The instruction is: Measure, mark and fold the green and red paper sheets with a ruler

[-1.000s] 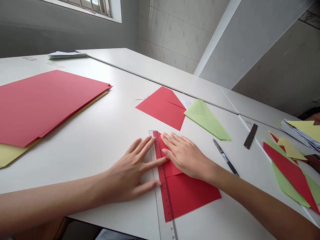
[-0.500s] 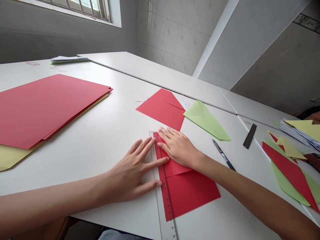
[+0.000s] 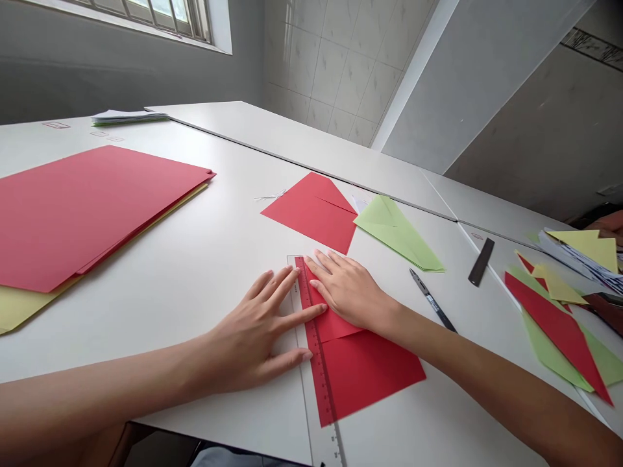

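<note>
A clear ruler [image 3: 318, 366] lies along the left edge of a folded sheet of red paper [image 3: 367, 376] on the white table. My left hand [image 3: 265, 331] rests with fingers spread, its fingertips on the ruler. Flat on the upper part of the red paper lies my right hand [image 3: 348, 288], its fingertips close to the ruler's far end. Part of the paper is hidden beneath that hand. Just beyond are another folded red paper [image 3: 314, 211] and a folded green paper [image 3: 399, 233].
A pen [image 3: 432, 299] and a dark flat strip [image 3: 481, 262] lie to the right. Red, green and yellow paper pieces [image 3: 559, 324] are at the far right. Large red sheets [image 3: 97, 214] over yellow ones cover the left side. A paper stack [image 3: 129, 117] sits at the back.
The whole view has shifted slightly to the left. Both hands, the ruler and the red paper keep nearly the same places on the table.
</note>
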A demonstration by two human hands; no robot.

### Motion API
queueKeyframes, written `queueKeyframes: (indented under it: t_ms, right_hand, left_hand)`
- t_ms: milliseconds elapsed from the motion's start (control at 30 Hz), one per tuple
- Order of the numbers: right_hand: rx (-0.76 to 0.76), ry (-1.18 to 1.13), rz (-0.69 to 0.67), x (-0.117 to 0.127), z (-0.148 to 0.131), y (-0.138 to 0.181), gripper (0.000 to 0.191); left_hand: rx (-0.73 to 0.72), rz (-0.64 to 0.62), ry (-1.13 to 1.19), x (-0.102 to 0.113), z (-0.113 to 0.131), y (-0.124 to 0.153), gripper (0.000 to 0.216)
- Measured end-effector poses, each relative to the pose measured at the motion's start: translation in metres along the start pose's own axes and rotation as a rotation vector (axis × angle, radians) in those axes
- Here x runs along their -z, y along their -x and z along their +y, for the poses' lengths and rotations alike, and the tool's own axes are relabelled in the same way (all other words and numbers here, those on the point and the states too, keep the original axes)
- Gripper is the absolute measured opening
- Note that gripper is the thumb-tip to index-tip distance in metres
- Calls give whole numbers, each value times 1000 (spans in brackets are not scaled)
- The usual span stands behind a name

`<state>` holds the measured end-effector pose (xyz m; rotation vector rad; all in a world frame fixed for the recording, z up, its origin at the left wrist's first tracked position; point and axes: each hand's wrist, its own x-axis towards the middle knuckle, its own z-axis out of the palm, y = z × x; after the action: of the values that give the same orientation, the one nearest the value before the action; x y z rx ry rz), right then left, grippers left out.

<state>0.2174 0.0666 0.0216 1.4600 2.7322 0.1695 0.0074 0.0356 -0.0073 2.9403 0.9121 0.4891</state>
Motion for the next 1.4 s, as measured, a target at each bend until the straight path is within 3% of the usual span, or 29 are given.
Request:
queueKeyframes:
  t_ms: [1033,1400]
  right_hand:
    - [-65,3,-51,-3,-4,3,58]
    - [48,-135,6,-9,14,42,51]
  left_hand:
    - [-31,-13,22,-8,-5,-7,56]
    - [-20,-34,21,-7,-4,-9,58]
